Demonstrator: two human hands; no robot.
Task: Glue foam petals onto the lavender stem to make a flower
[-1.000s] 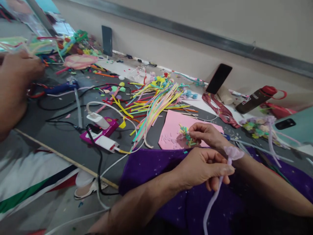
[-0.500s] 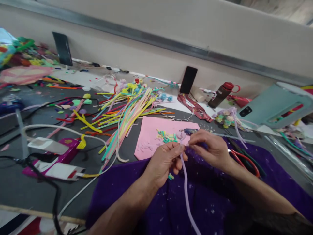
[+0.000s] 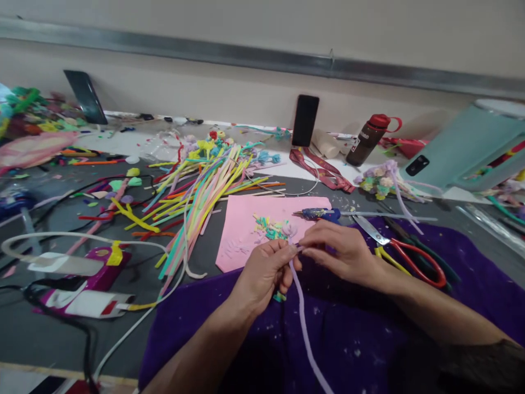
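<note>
My left hand (image 3: pixel 266 271) pinches a lilac pipe cleaner (image 3: pixel 302 314) between thumb and fingers. Its long tail hangs down over the purple cloth (image 3: pixel 197 323), and a small lilac flower-like tuft (image 3: pixel 289 230) tops it. Close on the right, my right hand (image 3: pixel 340 249) is closed at the fingertips on a short lilac piece by the stem, partly hidden by the fingers. Under and beyond the hands lies a pink sheet (image 3: pixel 238 219) bearing small cut bits (image 3: pixel 268 225) in green, yellow and lilac. A blue-handled pen-like tool (image 3: pixel 324 213) rests across its right edge.
Red-handled scissors (image 3: pixel 418 262) lie right of my right hand. A pile of colourful pipe cleaners (image 3: pixel 205 191) spreads to the left, beside a magenta power strip (image 3: pixel 104 268) with cables. Behind stand a phone (image 3: pixel 305 120), a bottle (image 3: pixel 369 139) and a teal container (image 3: pixel 455 148).
The camera view has tilted and shifted, so the scissors show more fully. Both hands remain together at the lilac pipe cleaner, with my right fingers slightly lower and flatter.
</note>
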